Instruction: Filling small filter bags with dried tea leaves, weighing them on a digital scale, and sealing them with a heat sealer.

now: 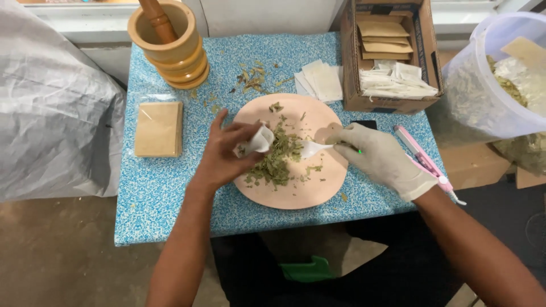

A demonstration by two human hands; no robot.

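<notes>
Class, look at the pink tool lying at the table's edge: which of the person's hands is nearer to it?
Right. The gloved right hand holds a white spoon just beside the pink tool; the bare left hand holds a small white pouch over the plate, farther away.

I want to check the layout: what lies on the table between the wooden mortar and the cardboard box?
In the head view, scattered dried leaves and a stack of white sachets lie between the mortar and the box.

Left hand (224, 153) pinches white sachet (260, 140); gloved right hand (378, 156) spoons herbs (277, 159).
</notes>
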